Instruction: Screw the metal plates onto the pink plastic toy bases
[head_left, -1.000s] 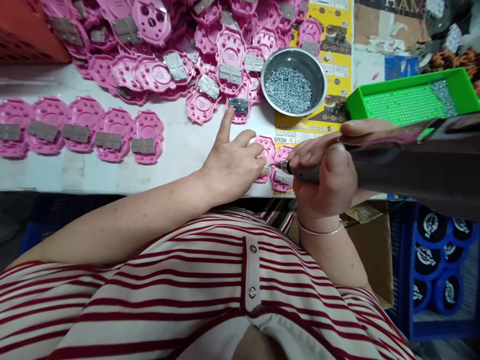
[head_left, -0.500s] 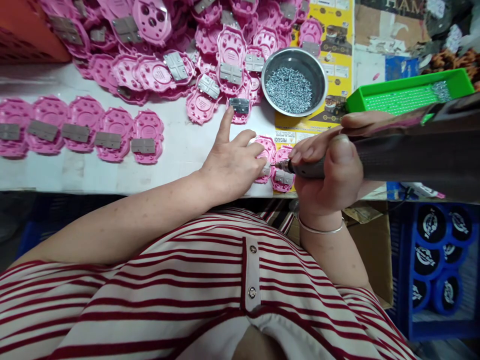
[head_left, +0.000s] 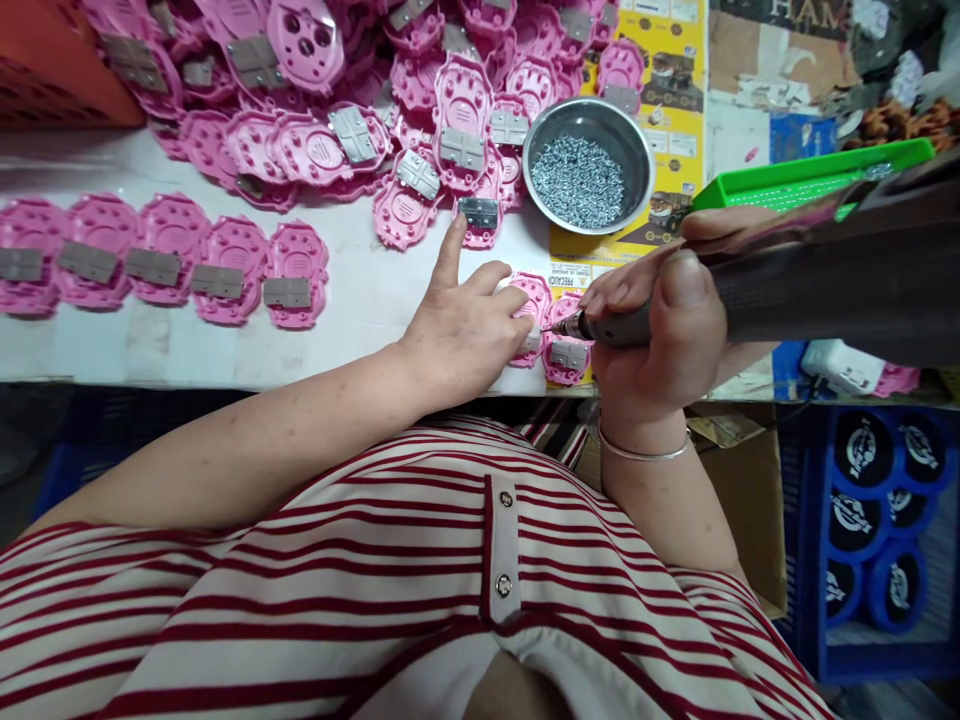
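My left hand (head_left: 469, 325) holds a pink plastic part (head_left: 531, 295) down on the table edge, its fingers over the part's grey plate and its index finger stretched toward the pile. In my right hand (head_left: 660, 325) is a dark electric screwdriver (head_left: 817, 290), lying nearly level, with its bit at the grey plate of that part. Just right of it, partly under the screwdriver tip, lies a second pink part (head_left: 568, 372) with a grey plate. A steel bowl (head_left: 645, 175) of small screws stands behind my hands.
Many pink parts with grey plates (head_left: 352, 135) are heaped at the back. Several more (head_left: 296, 250) lie in a row at the left. A green tray (head_left: 795, 185) is at the right, an orange basket (head_left: 60, 70) at the back left, and a blue crate (head_left: 892, 660) below right.
The rear of the screwdriver has shifted toward the table's back, covering more of the green tray and uncovering a white object near the front edge. My left hand stays in place.
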